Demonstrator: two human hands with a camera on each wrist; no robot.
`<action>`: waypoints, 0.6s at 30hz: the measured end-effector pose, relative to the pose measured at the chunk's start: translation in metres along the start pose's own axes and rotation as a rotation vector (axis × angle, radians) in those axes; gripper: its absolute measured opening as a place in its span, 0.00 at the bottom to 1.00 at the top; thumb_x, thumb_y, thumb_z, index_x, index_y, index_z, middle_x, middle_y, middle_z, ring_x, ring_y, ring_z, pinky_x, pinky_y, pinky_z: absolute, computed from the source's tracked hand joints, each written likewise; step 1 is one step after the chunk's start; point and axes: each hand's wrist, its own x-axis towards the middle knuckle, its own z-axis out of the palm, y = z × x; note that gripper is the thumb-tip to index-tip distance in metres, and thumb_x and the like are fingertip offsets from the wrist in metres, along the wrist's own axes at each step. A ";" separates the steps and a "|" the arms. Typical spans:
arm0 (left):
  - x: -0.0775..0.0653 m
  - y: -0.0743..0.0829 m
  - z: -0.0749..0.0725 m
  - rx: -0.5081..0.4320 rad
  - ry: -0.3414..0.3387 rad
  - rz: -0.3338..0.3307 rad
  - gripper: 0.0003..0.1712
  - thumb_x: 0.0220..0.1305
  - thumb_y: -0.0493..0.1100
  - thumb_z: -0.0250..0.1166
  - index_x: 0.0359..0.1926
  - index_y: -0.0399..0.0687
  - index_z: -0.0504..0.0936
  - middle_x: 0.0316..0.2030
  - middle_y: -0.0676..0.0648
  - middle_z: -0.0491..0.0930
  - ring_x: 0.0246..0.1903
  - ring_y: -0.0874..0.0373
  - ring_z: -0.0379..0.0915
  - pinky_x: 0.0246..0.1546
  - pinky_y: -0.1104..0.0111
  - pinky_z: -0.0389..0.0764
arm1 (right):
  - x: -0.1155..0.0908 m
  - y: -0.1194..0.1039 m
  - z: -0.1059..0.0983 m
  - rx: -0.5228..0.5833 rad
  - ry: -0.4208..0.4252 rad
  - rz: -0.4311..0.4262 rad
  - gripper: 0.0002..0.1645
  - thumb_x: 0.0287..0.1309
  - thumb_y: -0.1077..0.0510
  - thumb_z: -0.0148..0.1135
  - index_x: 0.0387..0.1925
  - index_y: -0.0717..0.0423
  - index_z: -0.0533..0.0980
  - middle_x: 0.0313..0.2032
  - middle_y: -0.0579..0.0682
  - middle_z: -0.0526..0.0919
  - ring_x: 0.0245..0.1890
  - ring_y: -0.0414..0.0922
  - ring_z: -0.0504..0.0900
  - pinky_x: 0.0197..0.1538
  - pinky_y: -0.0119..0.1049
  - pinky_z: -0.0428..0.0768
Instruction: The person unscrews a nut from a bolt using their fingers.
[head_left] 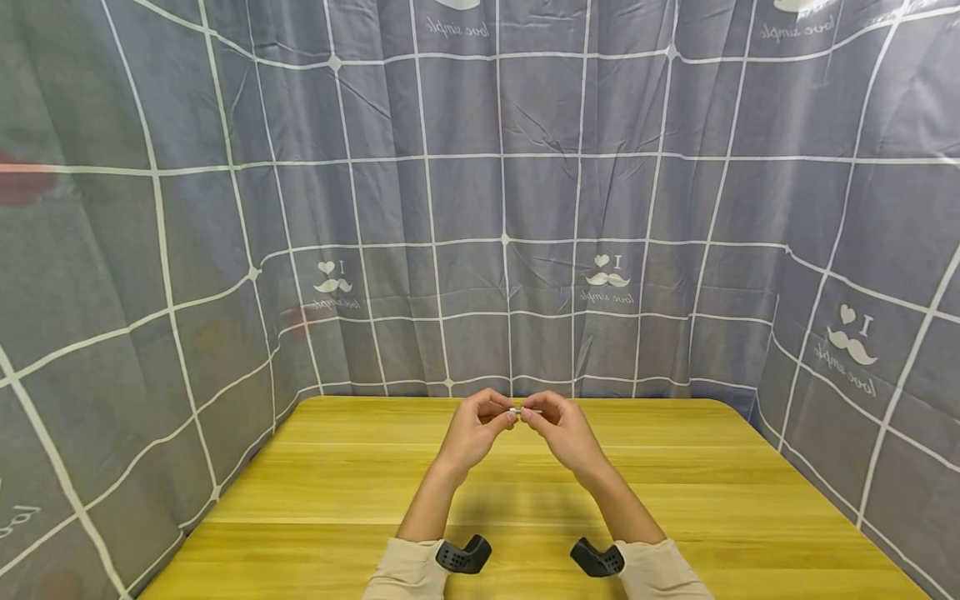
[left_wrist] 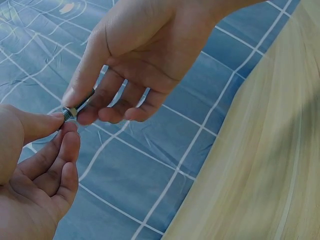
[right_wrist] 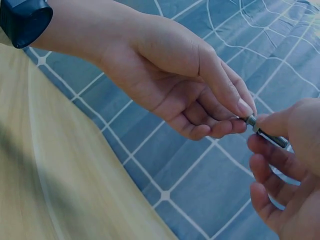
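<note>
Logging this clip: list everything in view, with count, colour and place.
Threaded bolt: 1, silver-grey metal, between both hands' fingertips; whether its nut-like collar is a separate piece is unclear.
Wooden table: 1, yellow with grain, beneath the hands.
Grid-patterned curtain: grey with white lines and prints, behind and beside the table; number of panels unclear.
Reddish blur: 1, head view's left edge, unidentifiable.
Left wrist camera: 1, black, left wrist.
Right wrist camera: 1, black, right wrist.
Sleeves: 2, beige, forearms.
Left hand: 1, bare, pinching the bolt.
Right hand: 1, bare, pinching the bolt.
</note>
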 end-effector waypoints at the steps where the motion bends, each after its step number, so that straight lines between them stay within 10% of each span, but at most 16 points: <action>1: 0.000 0.000 0.000 -0.001 0.000 0.000 0.05 0.72 0.28 0.62 0.45 0.28 0.81 0.42 0.28 0.84 0.41 0.40 0.81 0.45 0.60 0.81 | 0.000 0.000 0.000 0.004 0.002 -0.003 0.07 0.71 0.63 0.64 0.48 0.59 0.81 0.46 0.52 0.84 0.48 0.52 0.83 0.53 0.47 0.80; 9: 0.012 -0.033 0.000 0.008 0.011 -0.006 0.04 0.72 0.31 0.64 0.45 0.34 0.83 0.40 0.38 0.86 0.40 0.47 0.82 0.44 0.59 0.82 | -0.001 -0.001 0.001 -0.017 0.021 0.021 0.15 0.71 0.57 0.66 0.54 0.59 0.80 0.49 0.53 0.84 0.48 0.52 0.81 0.51 0.50 0.80; 18: 0.011 -0.036 0.001 -0.002 0.011 -0.007 0.05 0.72 0.32 0.65 0.46 0.35 0.83 0.41 0.37 0.86 0.41 0.41 0.82 0.43 0.60 0.81 | 0.000 0.003 0.000 -0.011 0.017 0.013 0.08 0.72 0.60 0.64 0.48 0.57 0.83 0.45 0.51 0.85 0.47 0.52 0.82 0.52 0.47 0.79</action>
